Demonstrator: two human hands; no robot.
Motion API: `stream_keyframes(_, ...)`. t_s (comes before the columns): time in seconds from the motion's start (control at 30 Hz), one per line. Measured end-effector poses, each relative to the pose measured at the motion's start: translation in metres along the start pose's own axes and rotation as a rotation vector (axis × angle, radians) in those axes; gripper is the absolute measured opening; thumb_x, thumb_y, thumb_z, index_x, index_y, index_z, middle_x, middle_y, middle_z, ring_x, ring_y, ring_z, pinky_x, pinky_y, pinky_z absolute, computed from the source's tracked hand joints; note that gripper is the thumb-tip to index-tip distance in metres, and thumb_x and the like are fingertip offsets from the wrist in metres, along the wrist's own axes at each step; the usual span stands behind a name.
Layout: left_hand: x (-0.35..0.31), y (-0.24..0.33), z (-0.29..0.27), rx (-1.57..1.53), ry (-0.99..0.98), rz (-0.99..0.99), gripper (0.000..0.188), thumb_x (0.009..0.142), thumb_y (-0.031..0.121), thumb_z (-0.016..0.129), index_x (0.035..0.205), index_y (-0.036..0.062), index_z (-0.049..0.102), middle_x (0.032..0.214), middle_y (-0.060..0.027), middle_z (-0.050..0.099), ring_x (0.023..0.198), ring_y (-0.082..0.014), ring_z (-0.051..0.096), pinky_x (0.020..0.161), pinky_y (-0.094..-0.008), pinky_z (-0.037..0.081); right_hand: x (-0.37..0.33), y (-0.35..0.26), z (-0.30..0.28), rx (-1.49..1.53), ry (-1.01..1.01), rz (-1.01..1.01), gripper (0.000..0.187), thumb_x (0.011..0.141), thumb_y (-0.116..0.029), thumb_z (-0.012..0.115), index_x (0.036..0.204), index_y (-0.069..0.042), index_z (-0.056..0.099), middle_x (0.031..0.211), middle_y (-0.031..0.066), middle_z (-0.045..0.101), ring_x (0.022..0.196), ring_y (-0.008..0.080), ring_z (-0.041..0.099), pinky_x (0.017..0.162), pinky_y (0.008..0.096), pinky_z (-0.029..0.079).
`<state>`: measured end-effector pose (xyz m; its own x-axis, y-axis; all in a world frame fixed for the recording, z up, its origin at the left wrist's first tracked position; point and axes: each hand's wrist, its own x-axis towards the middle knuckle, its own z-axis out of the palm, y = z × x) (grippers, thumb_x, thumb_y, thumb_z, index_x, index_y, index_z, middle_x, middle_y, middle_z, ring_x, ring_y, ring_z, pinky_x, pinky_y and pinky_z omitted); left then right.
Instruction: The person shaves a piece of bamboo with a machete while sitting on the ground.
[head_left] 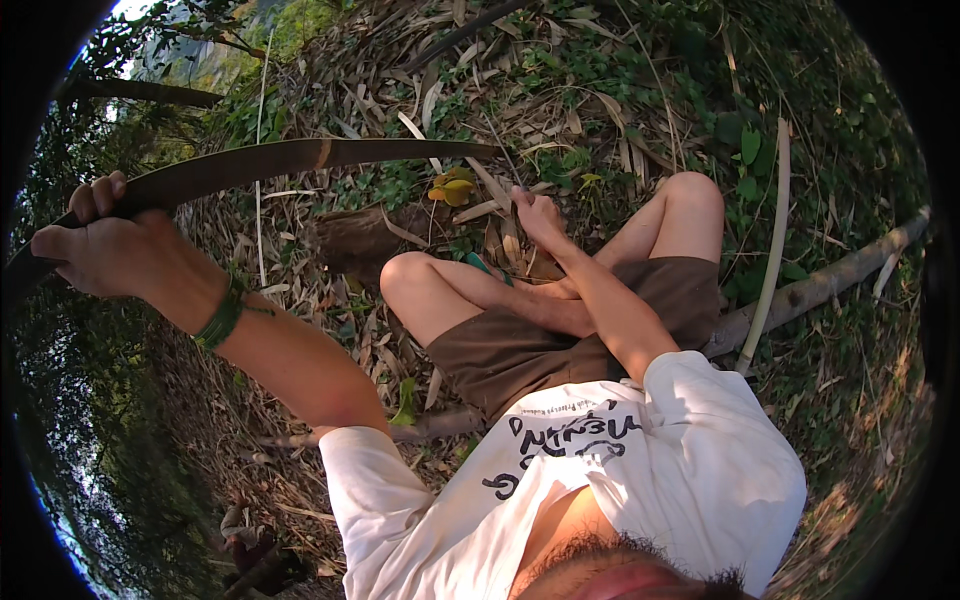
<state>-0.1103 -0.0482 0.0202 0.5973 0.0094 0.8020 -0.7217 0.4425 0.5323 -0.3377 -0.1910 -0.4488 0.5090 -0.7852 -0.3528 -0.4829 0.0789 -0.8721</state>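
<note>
My left hand (125, 245), with a green cord bracelet at the wrist, is raised at the far left. Its fingers wrap round one end of a long, dark strip of split bamboo (240, 170). The strip arcs to the right and narrows to a tip in front of my knees, with a lighter node mark partway along. My right hand (541, 222) is closed round the handle of what looks like a knife (491, 127). Its thin blade, seen nearly edge-on, points away from me and crosses close to the strip's tip. I cannot tell whether the two touch.
I sit cross-legged on ground covered with dry leaves and green plants. A short brown log (365, 238) and yellow leaves (452, 188) lie ahead. To my right, a pale bamboo strip (773, 235) crosses a long wooden pole (830, 268). Another thin pale strip (260, 150) is at left.
</note>
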Motion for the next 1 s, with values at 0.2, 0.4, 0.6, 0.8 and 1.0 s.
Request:
stream_keyframes(0.2, -0.004, 0.007, -0.002, 0.067, 0.039, 0.063, 0.037, 0.106, 0.039, 0.045, 0.118, 0.0059, 0.033, 0.071, -0.0069, 0.041, 0.057, -0.016, 0.038, 0.05, -0.0329, 0.039, -0.032, -0.026, -0.014, 0.069, -0.221, 0.148, 0.069, 0.097, -0.061, 0.049, 0.091, 0.005, 0.069, 0.06, 0.0153, 0.062, 0.061, 0.0296, 0.068, 0.061, 0.0444, 0.051)
stream_keyframes(0.4, -0.01, 0.017, 0.029, 0.052, 0.083, 0.074, 0.024, 0.103, 0.028, 0.055, 0.106, 0.0093, 0.04, 0.068, -0.0054, 0.039, 0.055, -0.0164, 0.036, 0.051, -0.0329, 0.036, -0.045, -0.054, -0.009, 0.085, -0.106, -0.226, 0.066, 0.097, -0.061, 0.05, 0.085, 0.002, 0.064, 0.063, 0.0112, 0.06, 0.064, 0.0222, 0.061, 0.062, 0.0388, 0.048)
stream_keyframes(0.6, -0.021, 0.019, 0.041, 0.023, 0.051, 0.079, 0.027, 0.104, 0.031, 0.053, 0.104, 0.0072, 0.041, 0.068, -0.0056, 0.039, 0.055, -0.0167, 0.036, 0.052, -0.0331, 0.037, -0.002, -0.032, -0.028, 0.049, -0.125, -0.007, 0.062, 0.096, -0.059, 0.053, 0.089, 0.001, 0.068, 0.073, 0.0211, 0.067, 0.079, 0.0409, 0.068, 0.073, 0.0459, 0.051)
stream_keyframes(0.8, -0.005, 0.02, 0.022, 0.106, -0.026, 0.079, 0.037, 0.106, 0.04, 0.046, 0.114, 0.0049, 0.036, 0.07, -0.0067, 0.041, 0.056, -0.0163, 0.038, 0.052, -0.0328, 0.039, -0.022, -0.027, 0.008, -0.002, -0.046, -0.285, 0.06, 0.096, -0.056, 0.055, 0.087, 0.002, 0.069, 0.072, 0.0228, 0.067, 0.078, 0.0445, 0.067, 0.073, 0.0477, 0.051)
stream_keyframes(1.0, -0.013, 0.009, 0.029, 0.027, -0.03, 0.092, 0.043, 0.107, 0.035, 0.043, 0.129, 0.001, 0.028, 0.072, -0.0093, 0.045, 0.056, -0.016, 0.041, 0.049, -0.0326, 0.04, 0.029, 0.026, -0.018, -0.127, -0.145, 0.301, 0.067, 0.097, -0.058, 0.051, 0.099, 0.006, 0.07, 0.091, 0.0242, 0.071, 0.093, 0.0407, 0.069, 0.086, 0.0478, 0.05)
